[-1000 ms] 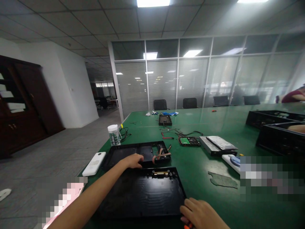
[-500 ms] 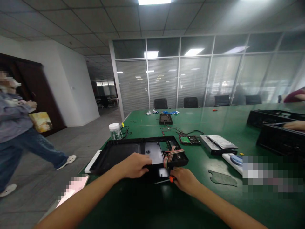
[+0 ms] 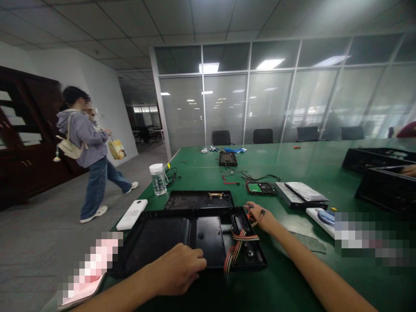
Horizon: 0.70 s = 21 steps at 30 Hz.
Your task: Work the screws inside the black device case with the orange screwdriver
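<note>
In front of me a shallow black casing (image 3: 177, 229) lies on the green table. It has a smooth dark plate (image 3: 209, 234) and a striped ribbon cable (image 3: 234, 247) at its right end. My left hand (image 3: 182, 264) is closed at the near rim of the casing, its fingertips partly hidden. By the far right corner, my right hand (image 3: 261, 219) is closed around a screwdriver (image 3: 248, 214), of which only a bit of orange shows. A cable end lies against those fingers. Directly behind the casing is a second black panel (image 3: 195, 200) with a gold-coloured part.
A white-lidded bottle (image 3: 159, 180) and a white phone-like object (image 3: 132, 214) stand left. Beyond lie a green circuit board (image 3: 256, 187) and loose cables. Right are a silver-topped box (image 3: 300, 195) and large black housings (image 3: 383, 184). A person (image 3: 94, 151) walks at left.
The casing has come nearer to me, uncovering the panel behind it. My right hand has moved from the near side to the far right corner. The walking person has moved right.
</note>
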### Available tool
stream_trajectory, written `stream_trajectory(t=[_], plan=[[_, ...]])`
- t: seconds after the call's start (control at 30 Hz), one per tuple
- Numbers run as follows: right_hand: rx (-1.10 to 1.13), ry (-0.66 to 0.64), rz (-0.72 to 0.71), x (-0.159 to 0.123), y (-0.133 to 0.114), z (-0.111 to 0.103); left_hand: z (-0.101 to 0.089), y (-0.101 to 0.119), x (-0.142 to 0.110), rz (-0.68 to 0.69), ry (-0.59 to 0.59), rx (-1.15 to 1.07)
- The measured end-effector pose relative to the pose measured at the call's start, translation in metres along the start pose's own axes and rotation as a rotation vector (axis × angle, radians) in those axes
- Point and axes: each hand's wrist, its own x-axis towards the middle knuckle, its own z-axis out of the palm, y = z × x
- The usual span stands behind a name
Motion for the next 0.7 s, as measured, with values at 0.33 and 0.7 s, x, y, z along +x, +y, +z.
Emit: stream_trajectory(t=[0.33, 0.7], plan=[[-0.054, -0.08, 0.415, -0.011, 0.088, -0.007, 0.027, -0.009, 0.017, -0.072, -0.065, -0.064], [0.16, 0.095, 0.088, 0.002, -0.023, 0.019, 0.019, -0.112, 0.085, -0.42, 0.241, 0.078]])
